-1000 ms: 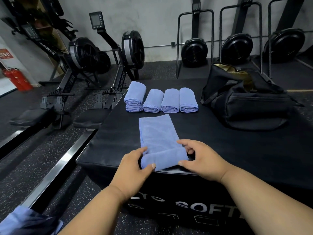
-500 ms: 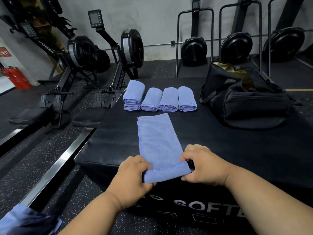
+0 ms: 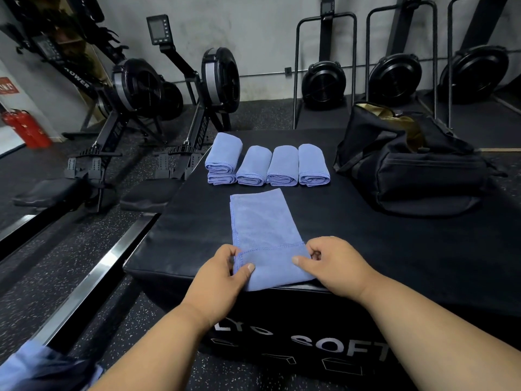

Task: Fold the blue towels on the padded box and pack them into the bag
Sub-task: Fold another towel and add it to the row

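Towel (image 3: 262,221) under fold and the rolled towels (image 3: 267,165): uniform periwinkle blue, no pattern, matching stitched hems. Padded box (image 3: 394,249): black, with pale grey lettering on its front face; bag (image 3: 417,170): black, gold-tan lining at the opening. Floor (image 3: 70,249): black with white speckles; fire extinguishers (image 3: 28,128): red.

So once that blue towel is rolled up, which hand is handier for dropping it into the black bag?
Probably the right hand: the black duffel bag sits on its side, open on top.
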Demonstrator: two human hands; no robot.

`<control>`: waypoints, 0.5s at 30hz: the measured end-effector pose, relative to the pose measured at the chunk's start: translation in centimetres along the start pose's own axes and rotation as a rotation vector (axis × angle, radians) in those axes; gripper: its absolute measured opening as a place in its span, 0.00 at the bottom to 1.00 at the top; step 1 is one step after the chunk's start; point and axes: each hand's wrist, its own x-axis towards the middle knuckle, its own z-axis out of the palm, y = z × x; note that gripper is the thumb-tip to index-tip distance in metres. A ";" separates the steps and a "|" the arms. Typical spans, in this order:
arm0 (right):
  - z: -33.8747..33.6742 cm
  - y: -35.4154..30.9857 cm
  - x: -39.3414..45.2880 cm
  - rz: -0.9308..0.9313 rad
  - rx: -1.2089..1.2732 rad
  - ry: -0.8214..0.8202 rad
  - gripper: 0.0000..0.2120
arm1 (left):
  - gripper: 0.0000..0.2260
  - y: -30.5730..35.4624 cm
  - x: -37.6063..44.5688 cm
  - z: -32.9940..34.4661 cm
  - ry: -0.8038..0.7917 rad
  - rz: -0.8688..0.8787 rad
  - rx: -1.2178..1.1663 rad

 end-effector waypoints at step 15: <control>-1.3 0.8 -0.6 -0.298 -0.323 -0.141 0.27 | 0.29 -3.3 -0.1 -0.5 -0.052 0.501 0.611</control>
